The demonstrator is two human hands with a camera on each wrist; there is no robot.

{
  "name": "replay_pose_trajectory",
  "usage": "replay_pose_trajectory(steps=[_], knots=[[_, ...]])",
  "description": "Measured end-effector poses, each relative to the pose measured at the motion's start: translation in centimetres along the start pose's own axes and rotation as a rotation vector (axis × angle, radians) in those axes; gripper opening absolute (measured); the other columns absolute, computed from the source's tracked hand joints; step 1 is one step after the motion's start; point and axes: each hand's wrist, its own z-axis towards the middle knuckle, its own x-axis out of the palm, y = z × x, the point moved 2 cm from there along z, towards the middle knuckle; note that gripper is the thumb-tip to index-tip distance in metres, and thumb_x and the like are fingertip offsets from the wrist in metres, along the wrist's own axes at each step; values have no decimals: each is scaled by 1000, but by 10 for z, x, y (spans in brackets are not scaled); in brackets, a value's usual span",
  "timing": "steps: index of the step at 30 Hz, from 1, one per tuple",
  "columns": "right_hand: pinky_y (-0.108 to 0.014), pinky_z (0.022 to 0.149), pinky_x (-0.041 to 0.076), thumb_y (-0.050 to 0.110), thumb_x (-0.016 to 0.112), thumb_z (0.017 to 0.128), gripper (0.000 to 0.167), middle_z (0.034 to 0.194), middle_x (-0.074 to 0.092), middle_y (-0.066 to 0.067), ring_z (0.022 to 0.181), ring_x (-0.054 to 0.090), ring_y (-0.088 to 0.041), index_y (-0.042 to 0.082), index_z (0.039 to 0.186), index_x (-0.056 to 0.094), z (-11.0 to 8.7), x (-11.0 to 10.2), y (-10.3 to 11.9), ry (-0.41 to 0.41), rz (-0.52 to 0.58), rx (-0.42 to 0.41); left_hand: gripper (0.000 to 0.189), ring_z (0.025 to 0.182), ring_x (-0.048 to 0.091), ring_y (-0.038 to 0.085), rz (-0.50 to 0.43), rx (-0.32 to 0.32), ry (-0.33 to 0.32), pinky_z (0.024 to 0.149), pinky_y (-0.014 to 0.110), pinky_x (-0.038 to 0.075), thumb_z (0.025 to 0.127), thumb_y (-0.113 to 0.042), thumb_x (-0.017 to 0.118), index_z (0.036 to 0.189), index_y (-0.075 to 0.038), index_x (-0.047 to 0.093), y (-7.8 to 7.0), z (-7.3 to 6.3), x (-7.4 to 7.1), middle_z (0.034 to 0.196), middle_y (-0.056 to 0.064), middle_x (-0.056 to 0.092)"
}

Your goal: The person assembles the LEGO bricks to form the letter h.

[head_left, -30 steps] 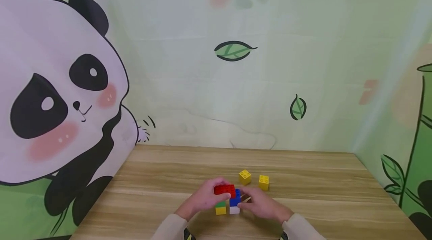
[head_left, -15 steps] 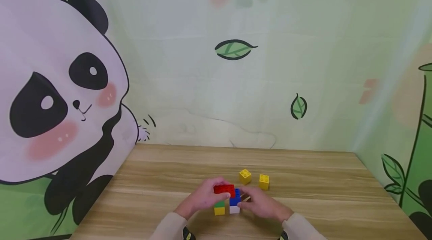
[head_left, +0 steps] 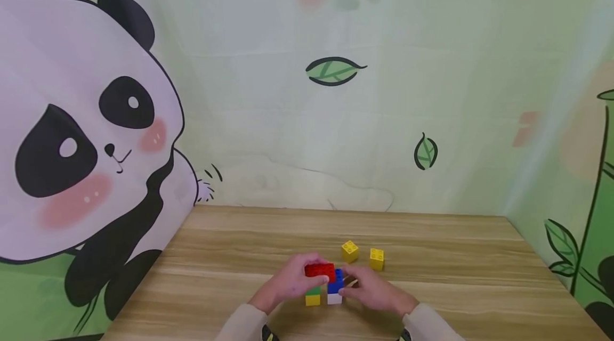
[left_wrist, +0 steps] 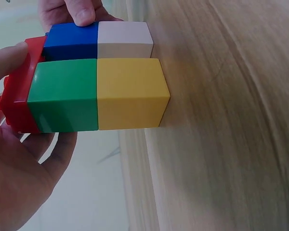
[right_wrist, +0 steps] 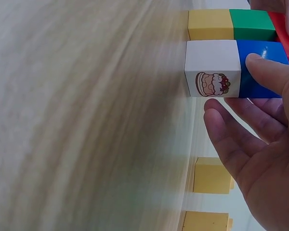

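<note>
My left hand point(head_left: 290, 279) grips a long red brick point(head_left: 318, 270), thumb on its near side and fingers behind. The red brick lies across two short stacks side by side. Beneath its left part is a green brick point(left_wrist: 62, 91) on a yellow brick point(left_wrist: 130, 91). Its right end overlaps a blue brick point(left_wrist: 72, 41), some of whose studs show in the head view; a white brick point(right_wrist: 212, 53) with a printed cake is below that. With the thumb on one face and fingers behind, my right hand point(head_left: 371, 287) pinches the blue brick.
Two loose yellow bricks, one turned cornerwise point(head_left: 349, 251) and one facing forward point(head_left: 376, 259), lie on the wooden table point(head_left: 230, 245) behind my right hand. A wall with a printed panda point(head_left: 139, 165) and leaves rises at the table's back edge.
The green and yellow stack has shifted very slightly left, away from the white brick. Both hands keep their hold almost unmoved.
</note>
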Motion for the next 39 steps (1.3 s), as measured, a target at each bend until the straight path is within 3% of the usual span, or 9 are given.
replay_pose_trajectory(steps=[14, 19, 24, 31, 36, 39], knots=[[-28, 84, 49, 22, 65, 90, 28, 107, 62, 11, 98, 60, -12, 19, 118, 61, -1, 1, -2, -2, 37, 63, 26, 82, 58, 12, -36, -2, -7, 74, 27, 50, 86, -30, 70, 109, -19, 64, 6, 1, 3, 95, -8, 61], [-28, 83, 49, 21, 66, 90, 28, 106, 62, 11, 98, 60, -13, 19, 117, 61, 0, 2, -2, -10, 43, 68, 32, 83, 59, 12, -92, -6, 5, 74, 28, 50, 86, -35, 69, 114, -19, 64, 11, 0, 1, 97, -7, 63], [-27, 83, 49, 20, 66, 90, 28, 104, 63, 9, 97, 60, -13, 18, 117, 61, 1, 2, 0, -15, 50, 64, 35, 83, 59, 15, -130, 3, -4, 73, 29, 50, 86, -32, 71, 117, -17, 64, 16, -5, -4, 97, -4, 63], [-28, 82, 50, 20, 68, 89, 28, 105, 63, 8, 97, 59, -12, 21, 116, 62, -1, -1, 0, -1, 38, 110, 29, 90, 57, 15, -137, -28, -29, 77, 30, 48, 84, -28, 73, 109, -16, 65, 29, -16, -11, 98, -6, 64], [-29, 80, 50, 22, 69, 87, 32, 106, 62, 7, 97, 58, -14, 16, 117, 63, -2, -5, 2, -29, -12, 111, 25, 94, 58, 14, -133, -1, -25, 80, 28, 48, 85, -28, 72, 107, -17, 66, 35, -18, -11, 98, -7, 65], [-31, 79, 51, 18, 70, 86, 34, 108, 63, -1, 97, 59, -19, 8, 118, 63, -2, -9, 4, -76, -48, 71, 25, 94, 58, 13, -129, 11, -29, 79, 27, 48, 85, -28, 71, 107, -17, 66, 37, -19, -12, 98, -7, 65]])
